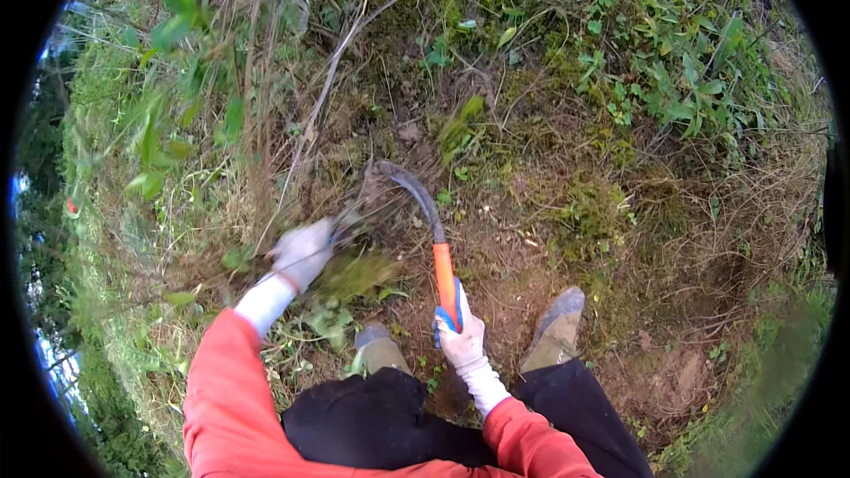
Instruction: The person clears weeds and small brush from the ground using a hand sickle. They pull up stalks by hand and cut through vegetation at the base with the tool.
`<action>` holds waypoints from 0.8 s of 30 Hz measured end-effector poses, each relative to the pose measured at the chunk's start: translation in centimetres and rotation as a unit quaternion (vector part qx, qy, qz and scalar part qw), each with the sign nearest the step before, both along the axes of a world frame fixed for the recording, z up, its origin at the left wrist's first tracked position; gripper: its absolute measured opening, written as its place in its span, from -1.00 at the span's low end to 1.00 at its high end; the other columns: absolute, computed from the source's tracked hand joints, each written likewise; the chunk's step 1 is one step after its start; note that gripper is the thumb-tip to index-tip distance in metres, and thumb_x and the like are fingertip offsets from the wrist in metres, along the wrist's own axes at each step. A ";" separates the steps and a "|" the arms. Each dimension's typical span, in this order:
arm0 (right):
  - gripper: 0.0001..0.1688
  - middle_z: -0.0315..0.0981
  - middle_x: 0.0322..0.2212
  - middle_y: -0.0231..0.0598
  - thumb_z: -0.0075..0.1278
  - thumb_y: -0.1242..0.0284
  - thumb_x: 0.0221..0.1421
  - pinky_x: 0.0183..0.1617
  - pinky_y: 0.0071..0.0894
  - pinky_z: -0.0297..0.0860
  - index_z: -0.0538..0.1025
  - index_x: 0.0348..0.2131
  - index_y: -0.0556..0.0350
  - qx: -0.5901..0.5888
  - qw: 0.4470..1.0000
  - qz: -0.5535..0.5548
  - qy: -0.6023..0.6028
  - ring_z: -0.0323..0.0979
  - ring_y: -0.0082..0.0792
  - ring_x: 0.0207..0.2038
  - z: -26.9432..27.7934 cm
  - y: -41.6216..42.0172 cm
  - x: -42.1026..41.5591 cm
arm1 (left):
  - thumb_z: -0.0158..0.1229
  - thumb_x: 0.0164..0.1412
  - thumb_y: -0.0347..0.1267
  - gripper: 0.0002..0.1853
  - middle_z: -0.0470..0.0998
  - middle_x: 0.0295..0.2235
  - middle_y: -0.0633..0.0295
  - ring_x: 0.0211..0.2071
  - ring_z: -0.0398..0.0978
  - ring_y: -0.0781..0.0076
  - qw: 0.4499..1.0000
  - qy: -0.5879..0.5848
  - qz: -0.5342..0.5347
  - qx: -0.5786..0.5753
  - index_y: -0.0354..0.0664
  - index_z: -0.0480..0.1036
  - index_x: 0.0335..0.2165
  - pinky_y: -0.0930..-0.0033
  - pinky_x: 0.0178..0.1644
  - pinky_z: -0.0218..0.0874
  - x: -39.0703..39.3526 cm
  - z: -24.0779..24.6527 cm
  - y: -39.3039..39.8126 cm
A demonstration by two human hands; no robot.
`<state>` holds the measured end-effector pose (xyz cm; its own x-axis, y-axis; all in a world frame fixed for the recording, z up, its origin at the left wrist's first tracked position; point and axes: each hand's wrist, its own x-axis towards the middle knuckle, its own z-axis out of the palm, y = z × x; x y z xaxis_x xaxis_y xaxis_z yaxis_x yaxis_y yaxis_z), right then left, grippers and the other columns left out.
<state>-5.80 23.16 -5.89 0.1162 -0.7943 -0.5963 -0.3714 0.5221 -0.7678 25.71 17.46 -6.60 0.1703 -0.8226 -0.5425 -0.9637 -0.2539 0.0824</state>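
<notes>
My right hand (463,335), in a pale work glove with blue on it, is closed around the orange handle of a sickle (445,272). The sickle's dark curved blade (425,202) points away from me and bends left, its tip among dry stems near the ground. My left hand (304,253), gloved and blurred by motion, is left of the sickle and closed around thin plant stems (348,209). Its fingers are partly hidden by the stems and blur. Long dry stalks (325,89) rise beyond the left hand.
My boots (554,328) stand on bare soil and dry litter. Leafy weeds (697,89) grow at the upper right, with moss (584,212) nearer. Blurred leafy shoots (156,146) stand at the left. Dry, tangled stems (737,226) cover the ground at the right.
</notes>
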 end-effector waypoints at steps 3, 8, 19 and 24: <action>-0.22 0.41 -0.57 -0.41 -0.05 0.58 0.13 -0.56 -0.57 0.32 0.09 0.28 -0.14 0.011 0.976 -0.131 -0.173 0.33 -0.62 -0.62 -0.6 -1.5 0.2 | 0.03 0.13 -0.32 -0.87 0.54 -0.51 0.02 -0.45 0.53 -0.02 0.995 -0.086 0.041 0.009 -0.11 0.41 -0.34 0.05 -0.36 0.34 5.9 2.8 10.2; -0.24 0.40 -0.59 -0.37 -0.07 0.58 0.16 -0.64 -0.58 0.31 0.07 0.29 -0.09 -0.027 0.972 -0.156 -0.172 0.30 -0.64 -0.66 0.9 -7.5 1.0 | 0.00 0.07 -0.40 -0.75 0.57 -0.33 -0.04 -0.25 0.54 -0.02 0.961 -0.072 0.069 0.259 -0.23 0.44 -0.24 0.09 -0.17 0.36 7.1 4.0 14.7; -0.23 0.38 -0.57 -0.42 -0.05 0.58 0.16 -0.59 -0.59 0.33 0.08 0.29 -0.16 -0.036 0.971 -0.172 -0.161 0.30 -0.67 -0.62 1.6 -9.8 1.6 | 0.13 0.10 -0.17 -0.47 0.39 -0.06 0.00 0.04 0.29 0.09 0.884 -0.032 -0.389 -0.258 -0.20 0.31 -0.01 0.01 0.19 0.04 -7.2 12.4 -16.3; -0.24 0.40 -0.57 -0.41 -0.01 0.59 0.13 -0.59 -0.57 0.33 0.14 0.27 -0.13 -0.042 0.966 -0.194 -0.165 0.31 -0.65 -0.63 2.2 -11.0 1.0 | 0.11 0.15 -0.13 -0.39 0.42 -0.03 0.00 0.09 0.29 0.17 0.980 -0.111 -0.152 0.067 -0.21 0.25 0.10 0.03 0.31 -0.17 3.8 7.2 -11.1</action>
<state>-4.81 12.11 -3.67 -0.0273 -0.8599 -0.5097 0.1111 0.5041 -0.8565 29.49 6.33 0.60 0.0545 -0.7771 -0.6270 -0.9868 0.0542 -0.1529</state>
